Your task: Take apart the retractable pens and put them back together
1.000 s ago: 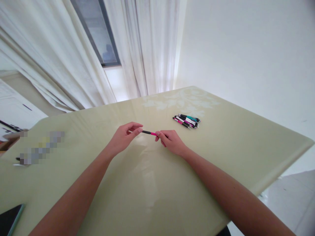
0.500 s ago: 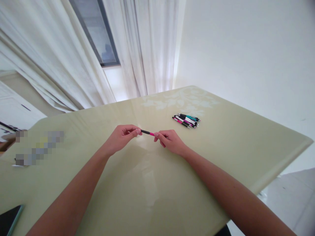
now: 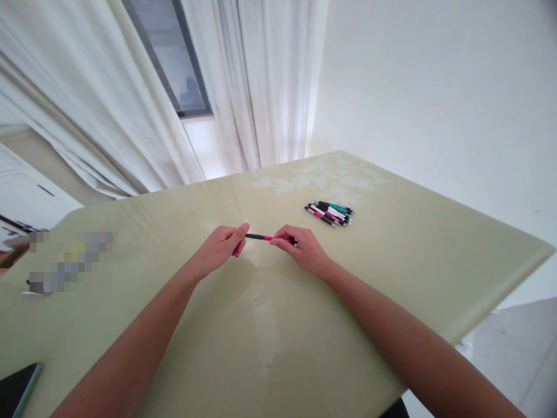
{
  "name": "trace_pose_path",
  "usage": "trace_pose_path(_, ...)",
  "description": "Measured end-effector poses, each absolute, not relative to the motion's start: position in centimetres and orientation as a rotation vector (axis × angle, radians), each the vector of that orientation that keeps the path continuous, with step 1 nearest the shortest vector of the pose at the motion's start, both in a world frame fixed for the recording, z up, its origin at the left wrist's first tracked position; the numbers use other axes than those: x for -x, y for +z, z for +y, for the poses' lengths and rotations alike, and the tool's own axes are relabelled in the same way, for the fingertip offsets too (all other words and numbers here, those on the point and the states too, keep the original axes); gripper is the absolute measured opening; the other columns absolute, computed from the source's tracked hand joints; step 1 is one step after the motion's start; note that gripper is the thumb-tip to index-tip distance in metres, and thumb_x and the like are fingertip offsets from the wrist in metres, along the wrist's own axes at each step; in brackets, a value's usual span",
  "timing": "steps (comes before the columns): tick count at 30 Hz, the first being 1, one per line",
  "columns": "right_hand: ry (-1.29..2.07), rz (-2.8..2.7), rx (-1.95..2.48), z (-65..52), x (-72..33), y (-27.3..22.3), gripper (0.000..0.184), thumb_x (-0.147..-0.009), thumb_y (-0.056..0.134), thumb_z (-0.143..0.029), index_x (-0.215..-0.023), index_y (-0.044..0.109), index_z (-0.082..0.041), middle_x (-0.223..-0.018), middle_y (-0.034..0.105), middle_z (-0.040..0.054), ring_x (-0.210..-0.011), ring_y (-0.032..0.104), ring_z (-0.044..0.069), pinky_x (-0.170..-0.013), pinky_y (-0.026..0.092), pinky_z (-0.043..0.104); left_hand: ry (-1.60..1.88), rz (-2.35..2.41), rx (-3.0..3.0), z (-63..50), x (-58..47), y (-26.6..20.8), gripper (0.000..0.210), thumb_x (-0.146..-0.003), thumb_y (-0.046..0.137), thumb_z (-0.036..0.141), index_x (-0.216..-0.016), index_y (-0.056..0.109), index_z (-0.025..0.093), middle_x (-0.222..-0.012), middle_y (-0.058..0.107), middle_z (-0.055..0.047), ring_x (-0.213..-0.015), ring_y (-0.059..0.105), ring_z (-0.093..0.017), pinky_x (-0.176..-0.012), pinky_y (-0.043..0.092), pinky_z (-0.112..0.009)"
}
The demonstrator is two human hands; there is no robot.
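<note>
In the head view, a pen (image 3: 256, 236) lies level between the two hands at the middle of the frame, its black part to the left and its pink part to the right. The left hand (image 3: 221, 245), left of centre, has its fingers clamped on the black end, the thumb on top. The right hand (image 3: 303, 247), right of centre, has its fingers clamped on the pink part, thumb along the near side; a dark end shows by its fingers. Right of centre and above the right hand, a pile (image 3: 329, 213) of pens in pink, black, white, purple and teal lies on the table (image 3: 270, 325). At the left, a blurred-out thing (image 3: 73, 261) rests on the table, and a dark tablet (image 3: 20, 386) with a pale green edge juts in at the lower left. White curtains (image 3: 270, 87) flank a window (image 3: 169, 58) at the upper left; a white wall (image 3: 435, 87) fills the upper right.
</note>
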State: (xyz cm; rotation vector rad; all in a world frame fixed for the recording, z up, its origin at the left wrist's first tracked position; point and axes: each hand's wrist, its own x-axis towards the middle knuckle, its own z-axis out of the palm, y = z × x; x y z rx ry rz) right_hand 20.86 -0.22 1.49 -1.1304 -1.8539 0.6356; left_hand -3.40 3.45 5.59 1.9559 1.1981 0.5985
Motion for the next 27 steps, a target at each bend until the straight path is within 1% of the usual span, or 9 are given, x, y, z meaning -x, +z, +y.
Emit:
trace_pose_path(2,0.658,-1.841,1.144,-0.2,-21.0,1.5,0.031,-0.099,0.061,-0.042,-0.092,0.074,-0.015,-0.072,0.066,-0.0012,-0.063,0.053,0.01,-0.061,0.035,0.021,0.64,1.095,-1.986,3.6,3.4,5.5,0.048,-0.098,0.049,0.054,-0.072,0.067,0.018,-0.065,0.06,0.001,-0.061,0.05,-0.013,-0.059,0.038,-0.024)
trace_pose_path(4,0.683,-1.845,1.172,-0.1,-21.0,1.4,0.034,-0.102,0.055,-0.04,-0.089,0.075,-0.015,-0.064,0.063,-0.0025,-0.059,0.052,0.01,-0.06,0.035,0.021,0.689,1.048,-2.026,3.8,3.5,5.5,0.033,-0.093,0.06,0.05,-0.093,0.074,0.019,-0.079,0.067,0.0,-0.067,0.053,-0.013,-0.061,0.041,-0.023)
trace_pose_path(6,0.697,-1.85,1.197,-0.1,-21.0,1.4,0.037,-0.104,0.051,-0.037,-0.086,0.076,-0.015,-0.059,0.06,-0.0033,-0.056,0.051,0.009,-0.06,0.035,0.021,0.71,1.073,-2.048,3.8,3.6,5.4,0.033,-0.09,0.066,0.049,-0.105,0.074,0.021,-0.083,0.069,0.0,-0.065,0.054,-0.013,-0.06,0.041,-0.023)
trace_pose_path(8,0.688,-1.845,1.211,0.0,-21.0,1.5,0.037,-0.104,0.051,-0.036,-0.085,0.076,-0.015,-0.059,0.06,-0.0033,-0.055,0.051,0.009,-0.06,0.035,0.021,0.701,1.109,-2.043,3.8,3.6,5.2,0.036,-0.092,0.062,0.051,-0.103,0.075,0.019,-0.08,0.07,-0.001,-0.064,0.054,-0.014,-0.059,0.042,-0.023)
trace_pose_path(12,0.679,-1.843,1.203,0.0,-21.0,1.7,0.037,-0.103,0.052,-0.038,-0.087,0.076,-0.015,-0.059,0.059,-0.0035,-0.055,0.05,0.009,-0.059,0.034,0.021,0.712,1.138,-2.029,3.6,3.4,5.3,0.05,-0.098,0.048,0.055,-0.082,0.075,0.016,-0.071,0.069,-0.003,-0.064,0.056,-0.015,-0.06,0.044,-0.024)
trace_pose_path(17,0.737,-1.81,1.168,0.1,-21.4,2.0,0.042,-0.103,0.049,-0.038,-0.082,0.076,-0.015,-0.054,0.052,-0.0043,-0.053,0.046,0.01,-0.057,0.033,0.022,0.751,1.085,-2.076,2.9,3.4,6.6,0.041,-0.092,0.061,0.053,-0.108,0.077,0.018,-0.078,0.07,-0.003,-0.063,0.053,-0.014,-0.056,0.038,-0.024)
trace_pose_path(19,0.727,-1.803,1.139,0.1,-21.5,2.1,0.041,-0.102,0.051,-0.04,-0.082,0.077,-0.015,-0.055,0.052,-0.0043,-0.053,0.044,0.01,-0.057,0.032,0.023,0.716,1.094,-2.076,2.5,3.4,7.0,0.042,-0.093,0.059,0.054,-0.103,0.078,0.018,-0.074,0.069,-0.003,-0.062,0.053,-0.015,-0.056,0.039,-0.024)
trace_pose_path(23,0.684,-1.819,1.082,0.0,-21.6,2.5,0.038,-0.1,0.055,-0.043,-0.085,0.076,-0.015,-0.058,0.056,-0.0031,-0.056,0.047,0.01,-0.058,0.033,0.023,0.71,1.197,-2.039,1.8,3.0,7.4,0.048,-0.097,0.051,0.054,-0.081,0.077,0.017,-0.07,0.07,-0.003,-0.063,0.056,-0.015,-0.06,0.043,-0.025)
trace_pose_path(27,0.808,-1.805,1.066,-0.1,-21.9,3.0,0.045,-0.101,0.05,-0.046,-0.08,0.076,-0.015,-0.052,0.051,-0.004,-0.05,0.044,0.01,-0.054,0.033,0.022,0.793,1.18,-2.07,0.6,2.7,8.0,0.033,-0.087,0.068,0.049,-0.097,0.077,0.019,-0.069,0.067,0.0,-0.06,0.052,-0.014,-0.056,0.038,-0.024)
